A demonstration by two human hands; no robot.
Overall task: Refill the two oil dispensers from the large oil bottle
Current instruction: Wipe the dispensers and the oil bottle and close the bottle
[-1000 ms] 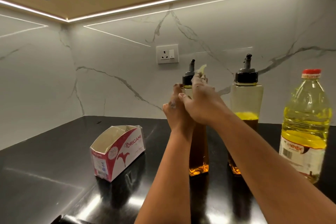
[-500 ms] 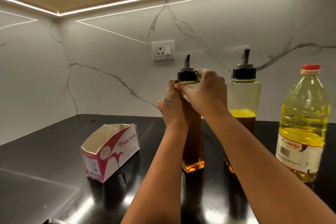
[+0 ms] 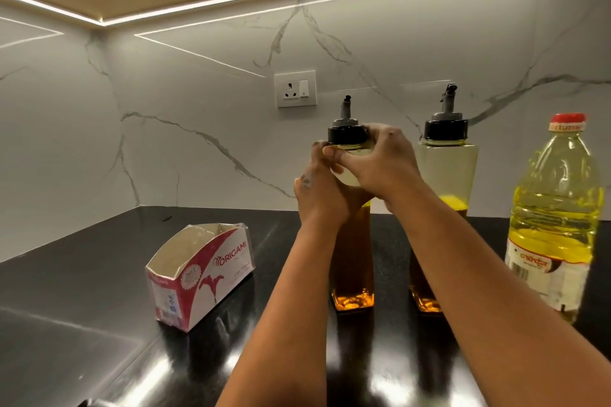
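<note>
Two tall square glass oil dispensers with black caps and grey spouts stand on the black counter. The left dispenser [image 3: 352, 261] holds dark amber oil, and both hands are on its upper part. My left hand [image 3: 319, 195] grips its body from the left. My right hand [image 3: 383, 165] wraps the shoulder just below the cap, fingertips touching the cap's rim. Something pale shows under the right palm; I cannot tell whether it is glass or a tissue. The right dispenser [image 3: 446, 168] stands free, roughly half full. The large oil bottle [image 3: 555, 208], red-capped with yellow oil, stands at far right.
An open red-and-white Origami tissue box [image 3: 198, 271] sits on the counter [image 3: 82, 274] to the left of my arms. A wall socket [image 3: 295, 89] is on the marble backsplash behind the dispensers. The counter meets walls at the back and the left.
My right hand has come down from the left dispenser's spout to its shoulder under the cap. The left hand has kept its grip on the body.
</note>
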